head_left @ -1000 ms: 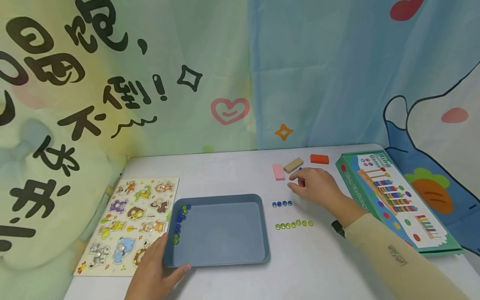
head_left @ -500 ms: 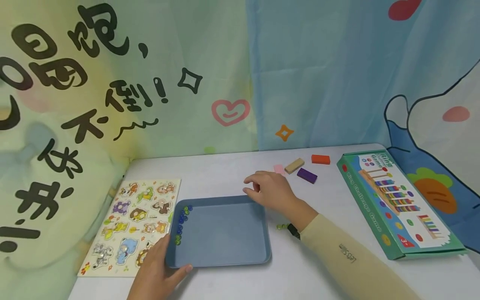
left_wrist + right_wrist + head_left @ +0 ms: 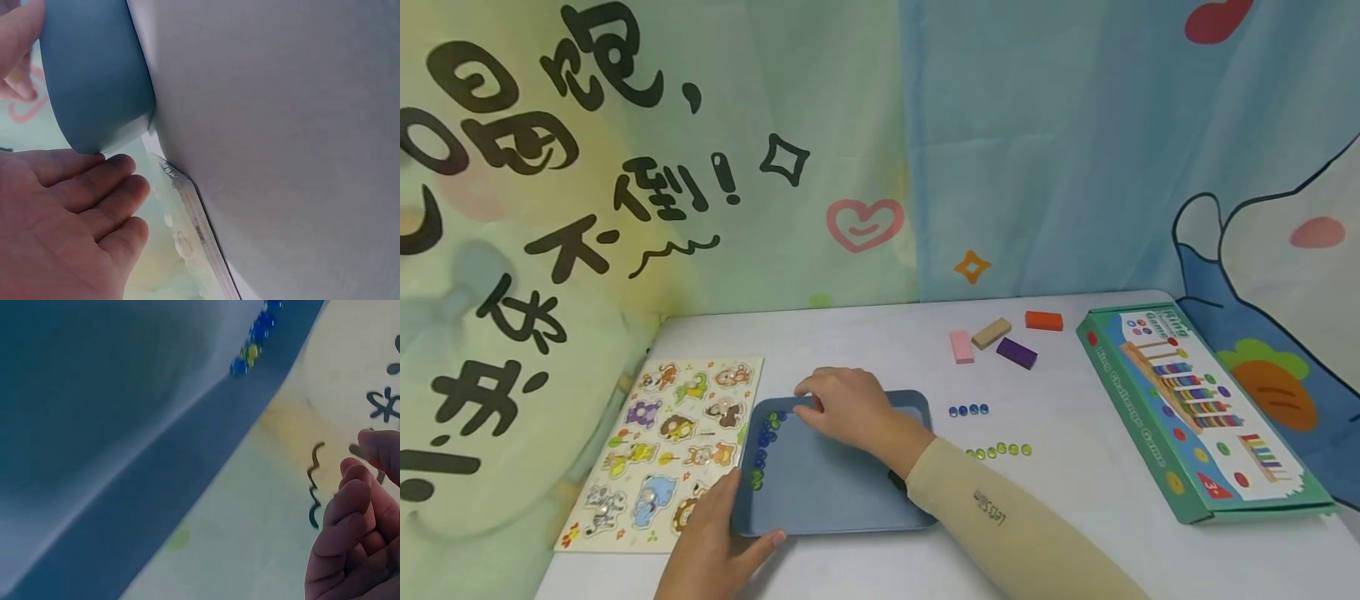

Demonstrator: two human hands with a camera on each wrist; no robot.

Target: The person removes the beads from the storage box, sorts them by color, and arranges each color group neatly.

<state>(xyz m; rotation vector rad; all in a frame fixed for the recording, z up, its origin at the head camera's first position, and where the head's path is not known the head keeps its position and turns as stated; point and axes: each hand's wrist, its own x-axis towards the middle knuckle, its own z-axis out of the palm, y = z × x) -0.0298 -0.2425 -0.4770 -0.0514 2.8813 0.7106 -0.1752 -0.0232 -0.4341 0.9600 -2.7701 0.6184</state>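
Observation:
A blue tray [image 3: 850, 483] lies on the white table, with several blue and green beads [image 3: 763, 437] lined along its left wall. My left hand [image 3: 715, 542] grips the tray's near left corner, thumb on the front rim. In the left wrist view its fingers [image 3: 112, 187] lie beside the tray corner [image 3: 94, 81]. My right hand [image 3: 842, 408] hovers over the tray's far left part, fingers curled, close to the beads. The right wrist view shows those curled fingers [image 3: 350, 512] above the tray [image 3: 94, 394] and beads [image 3: 253, 344], with nothing seen between them.
An animal puzzle board [image 3: 662, 450] lies left of the tray. Right of it run a short row of blue beads [image 3: 967, 409] and a longer green row [image 3: 997, 451]. Pink [image 3: 961, 346], tan [image 3: 991, 332], purple [image 3: 1017, 352] and orange [image 3: 1044, 320] blocks lie behind; a green toy box [image 3: 1195, 408] sits right.
My right hand has swept left from the blocks and bead rows, across the table, to the tray's far left part. The left hand kept its hold on the tray corner.

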